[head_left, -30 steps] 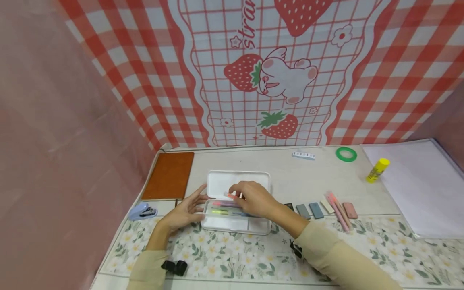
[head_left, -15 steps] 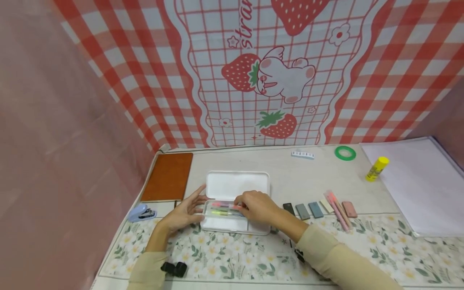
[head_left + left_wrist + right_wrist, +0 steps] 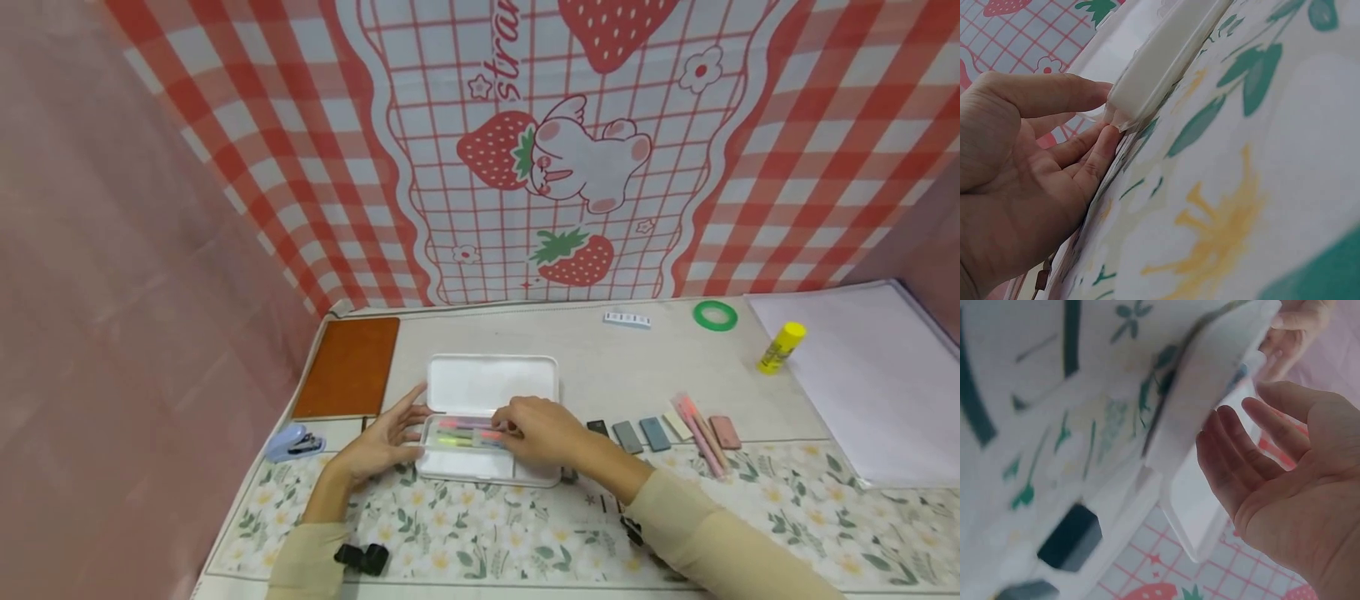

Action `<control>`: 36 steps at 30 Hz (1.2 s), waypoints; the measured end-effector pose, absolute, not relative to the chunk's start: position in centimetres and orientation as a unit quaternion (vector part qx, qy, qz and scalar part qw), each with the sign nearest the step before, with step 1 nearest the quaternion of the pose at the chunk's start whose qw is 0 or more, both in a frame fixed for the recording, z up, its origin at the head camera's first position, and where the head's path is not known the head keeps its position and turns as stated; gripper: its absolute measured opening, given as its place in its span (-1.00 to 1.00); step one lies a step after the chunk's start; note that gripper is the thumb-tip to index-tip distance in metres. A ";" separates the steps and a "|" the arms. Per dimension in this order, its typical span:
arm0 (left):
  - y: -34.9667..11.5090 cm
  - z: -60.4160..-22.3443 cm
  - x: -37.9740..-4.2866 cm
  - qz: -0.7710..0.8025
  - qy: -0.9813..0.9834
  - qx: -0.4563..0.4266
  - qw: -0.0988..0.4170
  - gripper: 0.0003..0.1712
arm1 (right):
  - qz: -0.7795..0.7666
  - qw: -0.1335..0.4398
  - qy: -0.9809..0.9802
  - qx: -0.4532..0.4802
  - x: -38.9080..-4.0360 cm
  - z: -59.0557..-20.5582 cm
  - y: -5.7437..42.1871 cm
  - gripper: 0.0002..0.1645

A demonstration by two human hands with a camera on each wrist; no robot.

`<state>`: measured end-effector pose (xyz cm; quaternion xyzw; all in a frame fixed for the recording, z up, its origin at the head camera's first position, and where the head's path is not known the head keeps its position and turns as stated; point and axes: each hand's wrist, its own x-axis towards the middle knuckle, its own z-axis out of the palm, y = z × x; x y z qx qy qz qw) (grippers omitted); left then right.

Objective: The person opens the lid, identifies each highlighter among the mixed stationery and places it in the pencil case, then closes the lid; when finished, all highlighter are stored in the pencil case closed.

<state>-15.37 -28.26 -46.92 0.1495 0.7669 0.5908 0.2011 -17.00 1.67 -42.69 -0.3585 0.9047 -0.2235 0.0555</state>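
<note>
An open white pencil case (image 3: 468, 463) lies on the table, its lid (image 3: 491, 383) folded back. Several highlighters, with pink, orange and yellow-green parts, lie along its rear compartment; the orange one (image 3: 491, 435) is closest to my right hand (image 3: 540, 429). That hand is over the case's right half with fingers bent down into it. In the right wrist view, its thumb and index fingertips are slightly apart with nothing visible between them. My left hand (image 3: 382, 437) rests its fingertips and thumb against the case's left end; the left wrist view shows them touching the corner.
Left are a brown notebook (image 3: 348, 367) and a blue stapler (image 3: 294, 442). To the right lie several erasers (image 3: 627, 437), pink pens (image 3: 703, 435), a glue stick (image 3: 782, 348), green tape (image 3: 715, 316) and a white sheet (image 3: 870, 383). A small white-and-blue block (image 3: 627, 321) sits behind.
My right hand has lowered the orange highlighter into the case from above it, then shifted slightly right. The left hand stays against the case's left end.
</note>
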 end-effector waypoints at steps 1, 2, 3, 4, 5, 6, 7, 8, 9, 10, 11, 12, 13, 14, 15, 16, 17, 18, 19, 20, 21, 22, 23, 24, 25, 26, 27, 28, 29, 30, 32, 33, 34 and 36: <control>-28.3 -46.9 -15.4 0.590 0.767 0.150 0.201 0.12 | -0.223 0.051 0.905 -0.359 -16.9 -42.5 1.9 -0.71; -28.3 -47.0 -15.4 0.590 0.768 0.150 0.200 0.12 | -0.223 0.047 0.904 -0.360 -16.9 -42.3 2.2 -0.69; -28.3 -47.0 -15.4 0.590 0.768 0.151 0.199 0.12 | -0.224 0.044 0.905 -0.359 -16.7 -42.0 2.6 -0.68; -28.3 -47.0 -15.4 0.589 0.768 0.152 0.199 0.12 | -0.224 0.040 0.905 -0.358 -16.7 -41.7 3.0 -0.68; -28.3 -47.0 -15.4 0.588 0.769 0.151 0.200 0.12 | -0.226 0.036 0.906 -0.356 -16.5 -41.4 3.5 -0.67; -28.3 -47.0 -15.4 0.588 0.769 0.151 0.200 0.12 | -0.225 0.030 0.907 -0.354 -16.5 -41.2 4.1 -0.67; -28.3 -47.0 -15.4 0.588 0.769 0.152 0.201 0.11 | -0.225 0.022 0.908 -0.352 -16.4 -41.0 4.8 -0.66; -28.3 -47.0 -15.3 0.588 0.769 0.152 0.202 0.11 | -0.224 0.012 0.910 -0.350 -16.3 -40.8 5.6 -0.66; -28.3 -47.1 -15.3 0.586 0.770 0.154 0.201 0.11 | -0.225 0.001 0.911 -0.345 -16.3 -40.6 6.4 -0.65; -28.3 -47.1 -15.3 0.585 0.771 0.153 0.202 0.11 | -0.224 -0.013 0.914 -0.339 -16.2 -40.5 7.3 -0.64; -28.3 -47.0 -15.3 0.584 0.771 0.152 0.202 0.11 | -0.222 -0.028 0.916 -0.333 -16.2 -40.5 8.3 -0.62; -28.3 -47.0 -15.3 0.584 0.772 0.152 0.201 0.11 | -0.220 -0.042 0.919 -0.325 -16.3 -40.5 9.3 -0.60; -28.3 -47.1 -15.2 0.584 0.772 0.151 0.199 0.12 | -0.218 -0.056 0.922 -0.315 -16.4 -40.6 10.4 -0.59; -28.3 -47.0 -15.2 0.584 0.773 0.151 0.197 0.12 | -0.216 -0.065 0.926 -0.303 -16.5 -40.7 11.6 -0.58; -28.3 -47.0 -15.2 0.584 0.773 0.151 0.197 0.12 | -0.214 -0.072 0.930 -0.291 -16.6 -40.8 12.8 -0.58; -28.3 -46.9 -15.2 0.585 0.773 0.149 0.197 0.12 | -0.210 -0.078 0.934 -0.279 -16.8 -41.0 14.0 -0.57; -28.2 -46.9 -15.2 0.585 0.772 0.150 0.197 0.12 | -0.205 -0.082 0.938 -0.266 -17.0 -41.1 15.2 -0.58; -28.2 -46.9 -15.2 0.585 0.772 0.150 0.198 0.12 | -0.202 -0.082 0.942 -0.254 -17.2 -41.2 16.4 -0.58; -28.2 -46.9 -15.2 0.585 0.772 0.150 0.197 0.12 | -0.200 -0.083 0.946 -0.242 -17.3 -41.4 17.4 -0.59; -28.2 -46.8 -15.2 0.585 0.772 0.148 0.199 0.12 | -0.198 -0.081 0.949 -0.231 -17.5 -41.5 18.4 -0.60; -28.1 -46.8 -15.1 0.584 0.773 0.148 0.200 0.12 | -0.196 -0.079 0.953 -0.219 -17.7 -41.7 19.3 -0.62; -28.2 -46.8 -15.1 0.583 0.774 0.145 0.201 0.11 | -0.194 -0.079 0.956 -0.206 -17.8 -41.8 20.0 -0.64; -28.2 -46.8 -15.1 0.582 0.775 0.143 0.201 0.11 | -0.193 -0.078 0.958 -0.196 -18.0 -42.0 20.6 -0.66; -28.2 -46.8 -15.1 0.582 0.776 0.140 0.201 0.11 | -0.194 -0.076 0.960 -0.187 -18.1 -42.2 21.1 -0.68; -28.1 -46.8 -15.1 0.581 0.777 0.141 0.199 0.11 | -0.193 -0.074 0.962 -0.179 -18.1 -42.5 21.5 -0.70; -28.1 -46.8 -15.1 0.580 0.777 0.142 0.198 0.11 | -0.193 -0.067 0.964 -0.171 -18.2 -42.7 21.9 -0.72; -28.0 -46.9 -15.1 0.579 0.777 0.147 0.199 0.11 | -0.191 -0.060 0.966 -0.163 -18.2 -43.0 22.2 -0.73; -28.1 -47.0 -15.2 0.581 0.775 0.148 0.200 0.11 | -0.191 -0.052 0.967 -0.158 -18.2 -43.2 22.4 -0.74; -28.1 -47.0 -15.2 0.581 0.774 0.152 0.200 0.11 | -0.192 -0.042 0.968 -0.154 -18.3 -43.3 22.5 -0.76; -28.0 -47.0 -15.2 0.583 0.772 0.156 0.200 0.11 | -0.191 -0.034 0.970 -0.149 -18.3 -43.5 22.6 -0.77; -28.0 -47.1 -15.2 0.586 0.769 0.158 0.202 0.11 | -0.190 -0.016 0.971 -0.142 -18.4 -43.7 22.5 -0.80; -28.1 -47.1 -15.2 0.588 0.768 0.157 0.202 0.11 | -0.189 -0.009 0.972 -0.139 -18.5 -43.7 22.4 -0.81; -28.1 -47.1 -15.1 0.589 0.767 0.154 0.201 0.12 | -0.190 0.000 0.972 -0.136 -18.6 -43.6 22.3 -0.83; -28.2 -47.0 -15.1 0.590 0.768 0.150 0.198 0.12 | -0.188 0.018 0.974 -0.127 -18.8 -43.4 21.8 -0.83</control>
